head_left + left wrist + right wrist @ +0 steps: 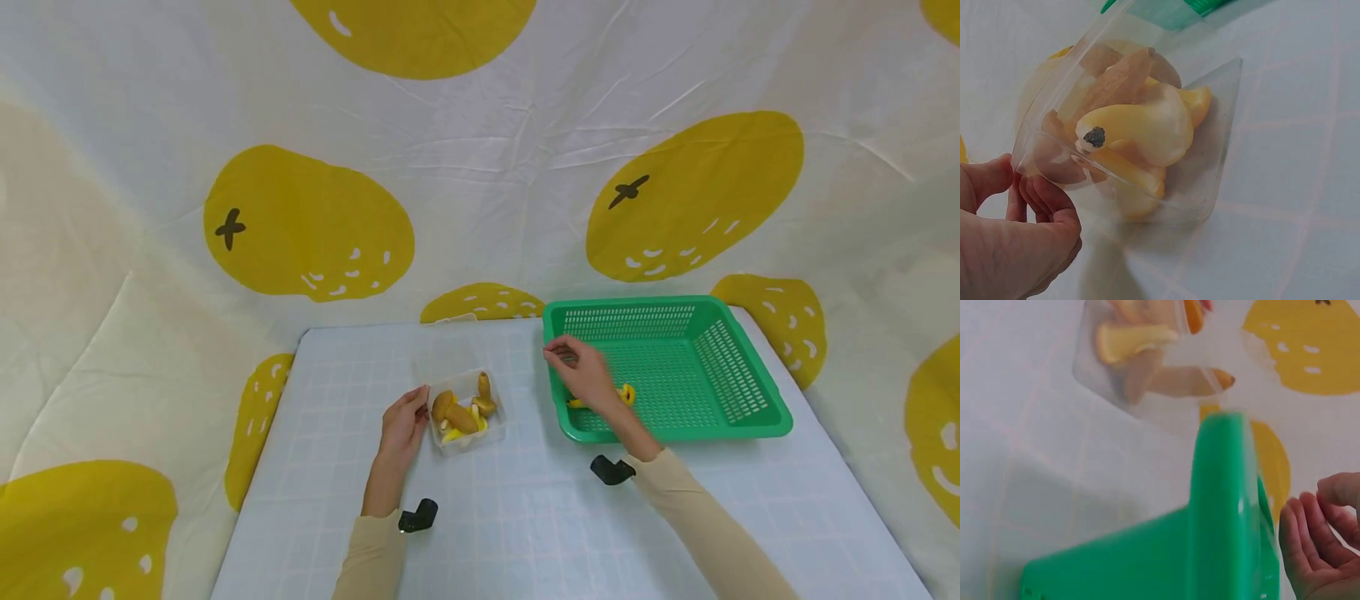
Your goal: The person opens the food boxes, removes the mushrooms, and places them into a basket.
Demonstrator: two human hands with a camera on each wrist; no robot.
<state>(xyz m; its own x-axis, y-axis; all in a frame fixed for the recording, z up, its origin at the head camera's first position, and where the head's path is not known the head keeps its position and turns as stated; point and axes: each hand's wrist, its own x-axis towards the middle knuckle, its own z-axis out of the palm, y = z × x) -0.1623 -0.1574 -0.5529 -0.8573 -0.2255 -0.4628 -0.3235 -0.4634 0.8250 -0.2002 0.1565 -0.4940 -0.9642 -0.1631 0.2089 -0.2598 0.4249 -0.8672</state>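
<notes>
My left hand (402, 423) pinches the left rim of a clear plastic box (491, 429) between thumb and fingers. Inside the box lie several small yellow and brown banana-like pieces (459, 418); one yellow piece (1141, 125) shows a dark tip in the left wrist view. Over the left side of a green basket (750, 429) is my right hand (588, 379), its fingers loosely curled and nothing visible between them. Partly hidden under that hand, a yellow piece (628, 395) lies in the basket.
The box's clear lid (450, 354) stands raised behind it. Fruit-printed cloth (487, 208) hangs at the back and sides of the table. A pale checked cloth (517, 533) covers the table.
</notes>
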